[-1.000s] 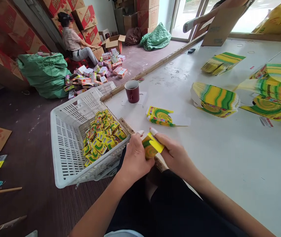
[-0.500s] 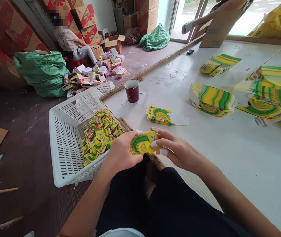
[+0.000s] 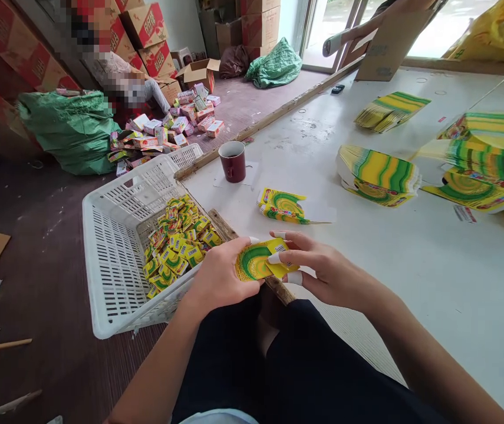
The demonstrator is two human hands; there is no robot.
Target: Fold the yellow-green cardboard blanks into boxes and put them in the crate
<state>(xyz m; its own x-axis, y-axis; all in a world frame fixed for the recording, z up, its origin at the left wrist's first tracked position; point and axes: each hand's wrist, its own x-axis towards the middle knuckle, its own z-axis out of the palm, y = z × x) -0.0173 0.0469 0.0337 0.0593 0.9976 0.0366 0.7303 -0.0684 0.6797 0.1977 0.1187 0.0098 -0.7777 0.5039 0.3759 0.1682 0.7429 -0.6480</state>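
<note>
My left hand (image 3: pixel 218 274) is closed around a small yellow and green cardboard box (image 3: pixel 252 263), held above the table edge. At the box's right end, by the barcode flap, the fingers of my right hand (image 3: pixel 326 265) grip it, with white tape on several fingertips. Just beyond lies a small pile of flat yellow-green cartons (image 3: pixel 282 205) on the white table (image 3: pixel 411 300). To the left, a white plastic basket (image 3: pixel 96 253) holds many small folded yellow boxes (image 3: pixel 181 250).
A dark red mug (image 3: pixel 233 165) stands near the table's wooden edge. Stacks of flat cartons (image 3: pixel 379 174) lie to the right. Across the floor, a seated person (image 3: pixel 114 73) is beside a heap of small boxes (image 3: pixel 163 132) and a green sack (image 3: pixel 68 129).
The flap end of the box has tilted downward and outward under my right fingers. Both hands keep hold of it. The view has shifted slightly.
</note>
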